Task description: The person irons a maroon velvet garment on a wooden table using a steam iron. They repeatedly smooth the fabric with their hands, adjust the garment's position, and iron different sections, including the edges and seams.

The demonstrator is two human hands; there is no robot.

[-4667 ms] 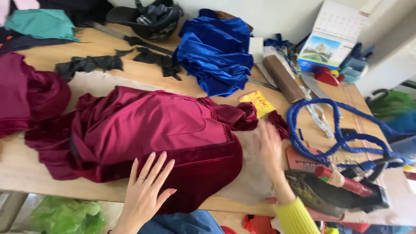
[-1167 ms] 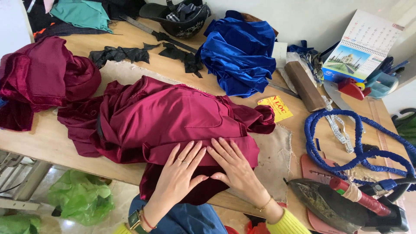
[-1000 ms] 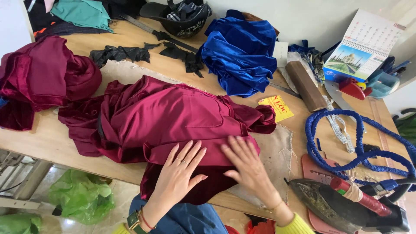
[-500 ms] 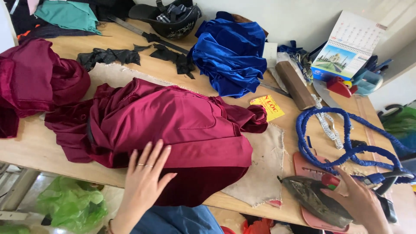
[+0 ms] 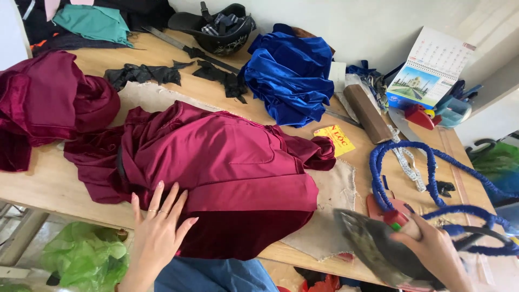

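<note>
Left hand (image 5: pixel 158 230) lies flat on the maroon garment (image 5: pixel 216 173), fingers spread, at the near-left hem; it has slid left since a second ago, when both hands smoothed the cloth together. The garment stays spread on the table (image 5: pixel 48 184), long axis running left to right, folded hem toward the near edge. The right hand (image 5: pixel 432 254) has left the cloth and now grips the iron (image 5: pixel 378 249) by its handle, fingers apparently closed round it, though blur hides detail. The iron's tip points up-left toward the garment: smoothing done, pressing in hand.
</note>
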